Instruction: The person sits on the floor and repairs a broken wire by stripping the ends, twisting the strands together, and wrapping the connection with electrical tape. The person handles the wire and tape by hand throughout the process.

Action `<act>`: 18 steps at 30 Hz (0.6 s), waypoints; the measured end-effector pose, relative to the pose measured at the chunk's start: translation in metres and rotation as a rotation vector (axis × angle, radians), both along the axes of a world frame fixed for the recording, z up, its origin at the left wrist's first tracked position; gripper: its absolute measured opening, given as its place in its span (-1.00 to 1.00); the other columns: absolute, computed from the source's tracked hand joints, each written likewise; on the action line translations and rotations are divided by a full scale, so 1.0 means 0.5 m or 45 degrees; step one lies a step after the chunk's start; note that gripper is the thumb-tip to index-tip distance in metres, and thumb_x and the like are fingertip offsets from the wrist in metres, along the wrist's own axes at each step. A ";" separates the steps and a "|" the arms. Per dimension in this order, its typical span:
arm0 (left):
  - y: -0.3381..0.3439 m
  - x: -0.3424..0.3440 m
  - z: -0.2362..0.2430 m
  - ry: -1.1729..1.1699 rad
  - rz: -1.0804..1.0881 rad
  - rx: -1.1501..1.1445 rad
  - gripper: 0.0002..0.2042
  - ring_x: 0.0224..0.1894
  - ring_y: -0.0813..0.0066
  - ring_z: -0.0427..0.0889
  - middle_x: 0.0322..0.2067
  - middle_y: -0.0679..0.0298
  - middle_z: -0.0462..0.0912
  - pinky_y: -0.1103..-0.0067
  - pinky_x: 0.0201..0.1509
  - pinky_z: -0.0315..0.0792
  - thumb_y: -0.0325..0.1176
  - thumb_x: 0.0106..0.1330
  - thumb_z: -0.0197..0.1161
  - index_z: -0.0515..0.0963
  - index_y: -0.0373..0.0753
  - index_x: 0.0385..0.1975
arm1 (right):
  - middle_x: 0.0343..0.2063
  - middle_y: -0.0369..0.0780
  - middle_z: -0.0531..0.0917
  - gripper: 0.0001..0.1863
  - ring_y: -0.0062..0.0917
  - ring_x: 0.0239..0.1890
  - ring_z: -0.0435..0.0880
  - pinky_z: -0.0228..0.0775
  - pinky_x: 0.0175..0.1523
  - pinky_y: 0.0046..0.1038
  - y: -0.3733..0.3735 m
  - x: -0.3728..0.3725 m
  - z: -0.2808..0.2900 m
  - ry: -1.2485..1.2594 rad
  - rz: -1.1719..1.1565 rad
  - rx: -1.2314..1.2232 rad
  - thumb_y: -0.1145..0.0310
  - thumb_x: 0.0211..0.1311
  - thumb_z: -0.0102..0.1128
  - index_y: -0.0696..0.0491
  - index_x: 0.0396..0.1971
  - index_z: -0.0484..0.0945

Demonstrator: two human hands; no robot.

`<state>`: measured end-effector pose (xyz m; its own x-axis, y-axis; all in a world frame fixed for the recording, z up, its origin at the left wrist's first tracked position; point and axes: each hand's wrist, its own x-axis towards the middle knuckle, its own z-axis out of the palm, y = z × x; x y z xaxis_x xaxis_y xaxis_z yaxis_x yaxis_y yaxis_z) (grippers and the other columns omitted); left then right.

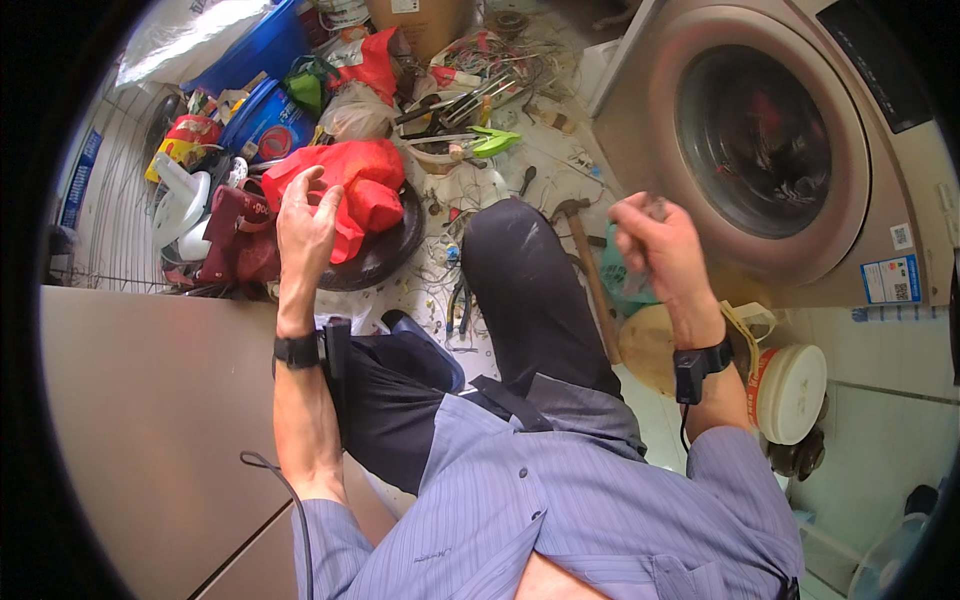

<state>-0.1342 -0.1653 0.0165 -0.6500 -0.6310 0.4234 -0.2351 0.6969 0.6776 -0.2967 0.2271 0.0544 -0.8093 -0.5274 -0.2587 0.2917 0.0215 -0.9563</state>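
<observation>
My left hand (307, 225) is raised with its fingers apart, holding nothing. It overlaps the edge of a red plastic bag (365, 190), and I cannot tell whether it touches it. The bag rests on a dark round object (390, 250), perhaps a seat or pan. On the other side, my right hand (660, 245) is closed, fingertips pinched around something small and greyish that I cannot make out. It hangs above a green translucent plastic item (622, 270), close to a wooden-handled hammer (593, 270) lying on the floor. Pliers (459, 300) lie beside my knee.
A front-loading washing machine (640, 110) stands to the right, with a white-lidded bucket (792, 395) below it. Blue tubs (265, 120), bags, tools and tangled wires (495, 55) crowd the far left and middle. A smooth beige panel (150, 400) borders my left side.
</observation>
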 end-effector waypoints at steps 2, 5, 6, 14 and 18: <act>0.082 0.010 0.008 0.010 -0.112 0.222 -0.79 -0.14 0.32 0.71 -0.18 0.11 0.76 0.45 0.00 0.55 -0.33 0.44 0.24 0.70 -0.34 -0.14 | -0.59 -0.32 0.66 -0.87 -0.74 -0.68 0.46 0.23 -0.57 -0.66 -0.022 0.034 -0.011 -0.083 0.003 0.070 0.34 0.36 0.33 0.08 -0.30 0.62; 0.236 0.034 0.003 -0.407 -0.630 0.941 -0.75 -0.21 0.47 0.70 -0.29 0.20 0.76 0.51 -0.07 0.57 -0.28 0.47 0.22 0.71 -0.35 -0.16 | -0.57 -0.30 0.68 -0.85 -0.73 -0.67 0.52 0.28 -0.57 -0.67 -0.056 0.096 -0.033 -0.252 0.123 0.128 0.32 0.37 0.33 0.08 -0.27 0.62; 0.278 0.029 -0.006 -0.478 -0.757 1.233 -0.72 -0.22 0.57 0.69 -0.32 0.25 0.76 0.57 -0.15 0.57 -0.24 0.51 0.20 0.71 -0.34 -0.14 | -0.56 -0.31 0.68 -0.85 -0.74 -0.65 0.52 0.26 -0.55 -0.68 -0.061 0.117 -0.038 -0.215 0.215 0.147 0.31 0.40 0.31 0.07 -0.30 0.60; 0.344 0.006 -0.047 -0.097 -0.962 1.987 -0.68 -0.27 0.43 0.76 -0.24 0.19 0.76 0.52 -0.19 0.63 -0.17 0.57 0.19 0.67 -0.35 -0.08 | -0.47 -0.28 0.72 -0.83 -0.71 -0.59 0.55 0.36 -0.47 -0.62 -0.079 0.152 -0.041 -0.069 0.596 0.156 0.37 0.41 0.28 0.17 -0.27 0.68; 0.341 0.008 -0.045 0.026 -0.773 1.950 -0.76 -0.23 0.40 0.77 -0.28 0.20 0.74 0.49 -0.10 0.67 -0.22 0.56 0.19 0.62 -0.30 -0.18 | -0.45 -0.32 0.72 -0.79 -0.72 -0.58 0.58 0.41 -0.44 -0.61 -0.067 0.146 -0.024 0.099 0.410 0.306 0.36 0.40 0.28 0.19 -0.15 0.72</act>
